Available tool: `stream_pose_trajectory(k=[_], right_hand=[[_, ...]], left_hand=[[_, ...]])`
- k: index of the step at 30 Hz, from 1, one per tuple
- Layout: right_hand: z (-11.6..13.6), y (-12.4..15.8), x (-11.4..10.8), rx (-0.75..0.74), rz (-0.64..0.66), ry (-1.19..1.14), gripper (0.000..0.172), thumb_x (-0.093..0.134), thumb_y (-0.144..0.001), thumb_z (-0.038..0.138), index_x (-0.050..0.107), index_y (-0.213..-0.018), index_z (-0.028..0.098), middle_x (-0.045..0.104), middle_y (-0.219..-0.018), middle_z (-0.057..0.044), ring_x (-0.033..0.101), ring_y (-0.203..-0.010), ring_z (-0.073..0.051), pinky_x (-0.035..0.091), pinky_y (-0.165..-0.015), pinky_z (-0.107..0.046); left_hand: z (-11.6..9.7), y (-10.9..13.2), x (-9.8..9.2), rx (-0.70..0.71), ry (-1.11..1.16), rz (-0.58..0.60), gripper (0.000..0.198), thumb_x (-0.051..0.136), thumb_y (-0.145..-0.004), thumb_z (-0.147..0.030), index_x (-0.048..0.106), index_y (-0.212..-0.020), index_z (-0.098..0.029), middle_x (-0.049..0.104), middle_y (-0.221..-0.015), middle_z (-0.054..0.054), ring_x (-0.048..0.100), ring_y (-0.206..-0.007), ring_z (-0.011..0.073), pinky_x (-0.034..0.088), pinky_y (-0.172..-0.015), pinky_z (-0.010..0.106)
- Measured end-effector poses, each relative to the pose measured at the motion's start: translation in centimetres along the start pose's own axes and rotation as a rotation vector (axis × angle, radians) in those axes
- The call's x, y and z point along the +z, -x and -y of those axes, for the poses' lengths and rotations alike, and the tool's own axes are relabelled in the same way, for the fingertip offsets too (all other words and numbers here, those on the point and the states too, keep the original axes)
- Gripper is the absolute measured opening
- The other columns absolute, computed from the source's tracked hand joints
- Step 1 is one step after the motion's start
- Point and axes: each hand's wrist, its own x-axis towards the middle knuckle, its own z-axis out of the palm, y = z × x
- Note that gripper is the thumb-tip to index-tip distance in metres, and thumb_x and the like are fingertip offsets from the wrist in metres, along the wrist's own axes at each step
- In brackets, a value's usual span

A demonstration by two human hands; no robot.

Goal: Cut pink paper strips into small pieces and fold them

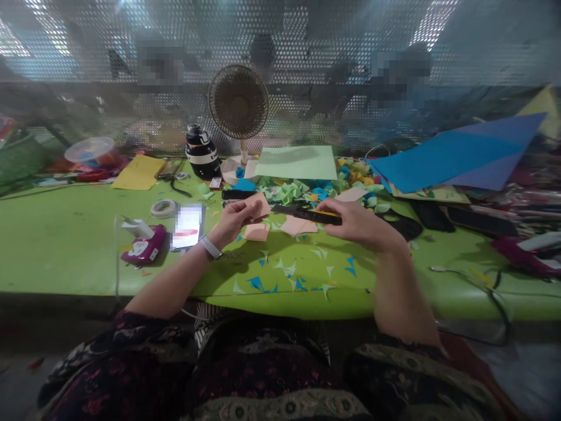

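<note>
My left hand [234,219] is closed, pinching a small peach paper piece [260,204] between thumb and fingers above the table. My right hand [357,222] grips a long black tool with a yellow strip [313,215]; its narrow end points left toward the held paper. I cannot make out the tool's exact kind. Below my left hand lies a peach paper square [256,233]. More peach paper [299,226] rests under the tool. Small white and blue paper offcuts [287,270] are scattered on the green table nearer to me.
Behind my hands lies a heap of cut and curled paper [289,192], with a pale green sheet [298,162] over it. A fan [239,105] and a black bottle [201,153] stand behind. A phone [187,227] lies left; blue sheets [438,153] lie right.
</note>
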Motion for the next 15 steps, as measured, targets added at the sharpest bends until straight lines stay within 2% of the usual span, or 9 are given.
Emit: stream_pose_trajectory(k=[5,10,15], right_hand=[[-0.08,0.14,0.00,0.001,-0.026,-0.039,0.037,0.056,-0.077,0.037,0.062,-0.108,0.019,0.072,-0.109,-0.011,0.067,-0.099,-0.030,0.049,-0.084,-0.038],[-0.23,-0.05,0.17,-0.006,-0.004,-0.027,0.038,0.056,-0.078,0.039,0.062,-0.110,0.019,0.071,-0.112,-0.012,0.067,-0.100,-0.030,0.049,-0.083,-0.039],[-0.17,-0.33,0.51,-0.030,-0.013,-0.027,0.036,0.057,-0.078,0.038,0.063,-0.109,0.020,0.072,-0.108,-0.011,0.067,-0.094,-0.029,0.049,-0.081,-0.040]], left_hand=[[-0.04,0.01,-0.10,0.010,0.019,0.005,0.048,0.089,-0.063,-0.044,0.052,-0.052,-0.015,0.051,-0.054,-0.006,0.055,-0.056,0.0060,0.063,-0.081,0.034],[0.06,0.00,-0.22,0.008,0.005,0.013,0.048,0.087,-0.066,-0.044,0.052,-0.052,-0.015,0.052,-0.056,-0.004,0.055,-0.057,0.0067,0.063,-0.078,0.033],[0.15,-0.02,-0.30,0.007,-0.024,0.007,0.045,0.087,-0.066,-0.046,0.057,-0.055,-0.015,0.054,-0.058,-0.003,0.057,-0.060,0.0076,0.060,-0.073,0.028]])
